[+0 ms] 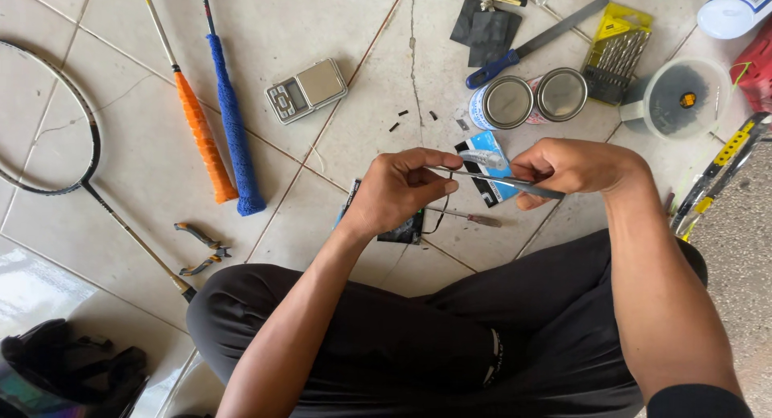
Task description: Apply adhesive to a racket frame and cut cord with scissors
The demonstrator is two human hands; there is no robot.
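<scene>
Here the left hand [398, 191] pinches the tip of a thin metal tool [490, 180] while the right hand [567, 167] grips its other end, steadying it above the tiled floor [145, 160]

Both hands [482, 181] on thin metal rod [490, 179]

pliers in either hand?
No. The pliers lie on the floor tiles left of the knee, while the left hand and right hand both hold a thin metal tool.
</scene>
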